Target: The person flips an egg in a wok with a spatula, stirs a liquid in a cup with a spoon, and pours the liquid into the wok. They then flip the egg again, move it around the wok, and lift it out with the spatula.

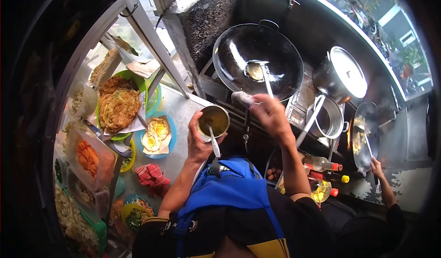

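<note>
I'm gripping the tin (222,121) left-handed, my left hand (198,141) wrapped round it, seemingly at a mixing step needing steadiness, my right hand (272,116) half-curled, its hold unclear.

In the head view I see the left hand (199,141) gripping a cup (220,113) with a fork (213,137) inside, the right hand (274,118) near a spatula (268,81) in the wok (285,51).

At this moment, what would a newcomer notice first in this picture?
Most likely the large black wok at top centre, with a metal spatula in it. Then perhaps the bright blue apron at bottom centre, below the cup in the left hand. On the left, golden fried patties stand out.
</note>
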Demonstrator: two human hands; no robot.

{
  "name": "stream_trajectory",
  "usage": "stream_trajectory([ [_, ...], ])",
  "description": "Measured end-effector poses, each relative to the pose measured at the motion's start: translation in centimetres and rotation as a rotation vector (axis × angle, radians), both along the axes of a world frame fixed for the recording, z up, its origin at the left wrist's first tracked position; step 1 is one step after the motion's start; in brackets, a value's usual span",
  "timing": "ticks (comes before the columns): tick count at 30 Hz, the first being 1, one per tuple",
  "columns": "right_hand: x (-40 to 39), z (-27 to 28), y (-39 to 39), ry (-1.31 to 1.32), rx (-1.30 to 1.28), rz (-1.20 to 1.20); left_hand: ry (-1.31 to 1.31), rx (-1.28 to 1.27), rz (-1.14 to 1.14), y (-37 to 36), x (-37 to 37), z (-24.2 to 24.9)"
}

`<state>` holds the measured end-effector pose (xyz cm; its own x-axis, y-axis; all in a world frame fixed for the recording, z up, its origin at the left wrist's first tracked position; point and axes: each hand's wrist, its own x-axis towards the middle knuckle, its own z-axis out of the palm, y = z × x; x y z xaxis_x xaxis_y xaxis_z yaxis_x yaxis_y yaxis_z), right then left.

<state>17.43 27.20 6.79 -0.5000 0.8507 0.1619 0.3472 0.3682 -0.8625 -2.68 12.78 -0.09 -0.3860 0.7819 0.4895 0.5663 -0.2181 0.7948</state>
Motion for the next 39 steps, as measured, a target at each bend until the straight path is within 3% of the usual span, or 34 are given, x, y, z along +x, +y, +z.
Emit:
stream_trajectory([
  [2, 3.1, -5.7, 3.1, -0.498, 0.443, -0.307, 0.021, -0.006, 0.047, -0.9, -0.3, 0.4],
  [4, 5.0, -10.6, 4.6, -0.574, 0.020, -0.335, 0.032, -0.047, 0.071, -1.9, -0.9, -0.2],
  [5, 6.4, -14.6, 6.1, -0.545, -0.017, -0.255, 0.024, -0.057, 0.087, -2.2, -1.0, -0.6],
  [6, 6.3, -16.4, 7.1, -0.203, -0.452, -0.284, 0.002, -0.056, 0.085, -2.5, -1.2, -0.9],
  [9, 4.2, -13.2, 7.6, 0.290, -0.848, -0.354, 0.010, -0.062, 0.103, -3.0, -1.5, -1.2],
  [10, 4.1, -12.8, 9.2, 0.535, -1.118, -0.288, -0.009, -0.064, 0.100, -3.1, -1.5, -1.3],
  [12, 4.2, -12.4, 11.9, 0.584, -1.132, -0.308, -0.031, -0.067, 0.098, -3.6, -1.4, -1.3],
  [14, 4.4, -10.2, 13.1, 0.338, -0.928, -0.306, -0.053, -0.061, 0.081, -3.8, -1.5, -1.2],
  [16, 6.6, -8.2, 15.1, -0.041, -0.608, -0.120, -0.040, -0.063, 0.096, -4.0, -1.9, -1.4],
  [20, 10.1, -3.2, 18.6, -0.733, -0.019, -0.013, -0.025, -0.060, 0.135, -4.1, -1.9, -1.2],
  [22, 8.1, 4.2, 17.0, -0.999, -0.149, -0.003, -0.041, -0.070, 0.139, -4.2, -2.0, -1.2],
  [24, 8.5, 5.9, 18.2, -1.038, -0.051, 0.079, -0.036, -0.089, 0.136, -4.1, -2.0, -0.9],
  [28, 6.7, 9.7, 18.3, -1.145, -0.105, 0.105, -0.030, -0.096, 0.137, -3.9, -2.0, -1.0],
  [32, 5.8, 8.4, 18.6, -1.108, -0.136, 0.201, 0.001, -0.090, 0.131, -3.7, -1.8, -0.9],
  [36, 4.9, 3.4, 15.6, -1.011, -0.033, 0.141, -0.022, -0.091, 0.136, -3.8, -1.7, -0.8],
  [39, 6.3, -6.4, 14.4, -0.849, 0.209, -0.024, -0.032, -0.054, 0.138, -3.8, -2.0, -0.9],
])
